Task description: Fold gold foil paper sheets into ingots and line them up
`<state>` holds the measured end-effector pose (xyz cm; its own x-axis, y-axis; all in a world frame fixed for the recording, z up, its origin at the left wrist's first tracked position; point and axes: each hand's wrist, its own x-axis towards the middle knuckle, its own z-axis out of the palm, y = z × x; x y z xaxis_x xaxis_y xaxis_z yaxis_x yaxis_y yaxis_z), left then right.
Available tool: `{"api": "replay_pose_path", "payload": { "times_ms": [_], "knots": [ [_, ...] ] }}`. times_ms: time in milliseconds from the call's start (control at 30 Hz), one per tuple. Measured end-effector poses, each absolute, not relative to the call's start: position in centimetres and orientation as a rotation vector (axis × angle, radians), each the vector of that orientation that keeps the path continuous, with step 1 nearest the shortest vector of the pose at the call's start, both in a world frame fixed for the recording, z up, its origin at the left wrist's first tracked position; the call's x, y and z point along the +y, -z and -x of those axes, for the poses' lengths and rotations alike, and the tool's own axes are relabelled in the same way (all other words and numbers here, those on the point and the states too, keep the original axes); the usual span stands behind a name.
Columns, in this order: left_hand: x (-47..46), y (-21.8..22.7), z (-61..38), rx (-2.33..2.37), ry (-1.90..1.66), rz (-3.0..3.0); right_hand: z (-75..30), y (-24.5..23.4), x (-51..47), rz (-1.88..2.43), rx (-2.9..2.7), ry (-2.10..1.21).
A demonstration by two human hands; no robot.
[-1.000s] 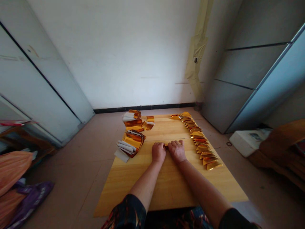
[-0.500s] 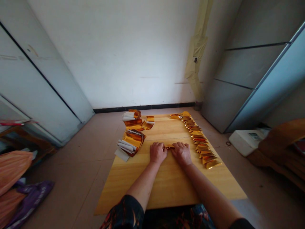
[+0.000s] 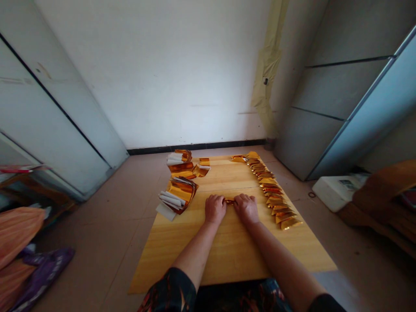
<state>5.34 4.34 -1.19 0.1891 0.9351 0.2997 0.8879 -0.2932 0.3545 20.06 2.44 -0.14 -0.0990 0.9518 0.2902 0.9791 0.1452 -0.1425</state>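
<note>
— At the middle of the pale wooden board (image 3: 182, 255), what are the hands doing in this head view?

— The left hand (image 3: 215, 209) and the right hand (image 3: 246, 209) are curling down over the two ends of a narrow gold foil strip (image 3: 229, 201). Neither hand is releasing it; both appear to be grasping it against the wood.

— How is that strip likely to handle?

— It is looking very light, thin and springy. It would probably crease under a hard press and could slip on the smooth board, so its ends seem the safest place to hold it.

— What is lying around the hands?

— A row of folded gold foil triangles (image 3: 272, 195) is running along the board's right side, just beyond the right hand. To the left, a stack of gold foil and white paper (image 3: 178, 196) is sitting near the edge, with a white sheet (image 3: 165, 211) seemingly poking over it. A second stack (image 3: 180, 164) and a loose foil piece (image 3: 201, 170) are lying farther up.

— Is there room to move?

— The forearms (image 3: 195, 247) are lying across the board, which is extending past them to the near edge, leaving the widest open stretch there.
</note>
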Motion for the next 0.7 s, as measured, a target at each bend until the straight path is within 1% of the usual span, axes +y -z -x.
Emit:
{"api": "replay_pose_path", "payload": {
  "times_ms": [467, 700],
  "knots": [
    [4.72, 1.19, -5.49, 1.819, -0.659, -2.347, -19.95, 0.33, 2.53, 1.853, -2.187, 0.183],
    [4.9, 1.1, -5.32, 1.822, -0.646, -2.349, -19.9, 0.09, 2.43, 1.841, -2.182, 0.159]
  ]
}}
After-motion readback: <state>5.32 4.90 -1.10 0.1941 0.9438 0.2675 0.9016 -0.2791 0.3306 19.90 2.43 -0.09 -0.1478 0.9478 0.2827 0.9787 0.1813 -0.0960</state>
